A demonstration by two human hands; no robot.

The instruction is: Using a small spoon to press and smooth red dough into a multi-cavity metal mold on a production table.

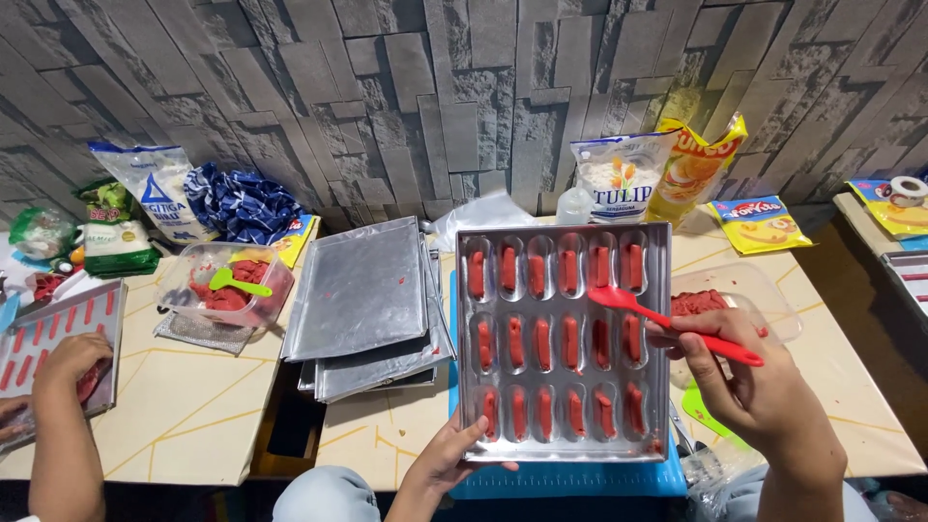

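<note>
A metal baking mould with oval cavities filled with red dough lies in front of me on a blue mat. My left hand grips its near left edge. My right hand holds a red spatula, its blade over a cavity in the right part of the middle row. A clear tub of red dough sits just right of the mould, partly hidden by my hand.
A stack of flat metal trays lies to the left. Farther left stand a clear tub of red dough with a green spoon and another person's hand on a second mould. Bags of ingredients line the stone-pattern wall.
</note>
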